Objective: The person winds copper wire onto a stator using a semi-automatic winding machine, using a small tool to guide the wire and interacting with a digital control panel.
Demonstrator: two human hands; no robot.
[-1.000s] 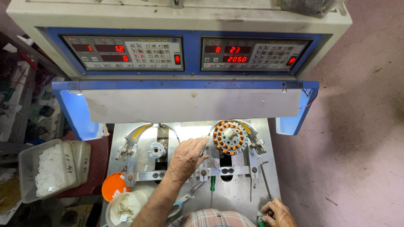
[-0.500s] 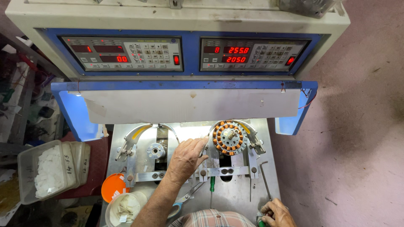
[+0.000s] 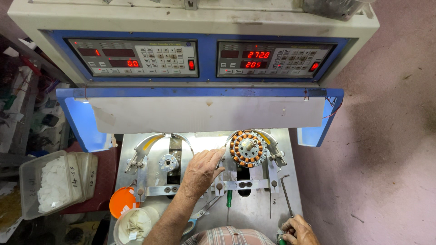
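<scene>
Two hands show. The left hand (image 3: 202, 169) lies palm down on the steel tabletop (image 3: 254, 211) between the two round stations, its fingers (image 3: 217, 154) spread loosely and holding nothing; the fingertips reach up to the left edge of the copper-wound ring (image 3: 248, 148), touching or just beside it, which of the two cannot be told. That ring, the only one in view, sits in the right station under its curved guard. The left station holds one bare metal hub (image 3: 169, 162).

The right hand (image 3: 297, 230) is at the bottom edge of the picture, near the tabletop's front right corner, fingers curled narrow around something small with a green part; what it is cannot be made out.

Above, the machine carries two control panels (image 3: 134, 57), each with red number displays, and one white shield (image 3: 206, 113) overhanging the back of the stations.

On the tabletop lie one green-handled screwdriver (image 3: 229, 199), one angled hex key (image 3: 286, 193) along the right edge, and one pair of scissors (image 3: 200, 213) under the left forearm. Bare steel lies in front of the right station. At the left edge stand one orange lid (image 3: 121, 202) and one round tub (image 3: 134, 224) of paper bits; beside the tabletop sits a stack of clear trays (image 3: 54, 183).
</scene>
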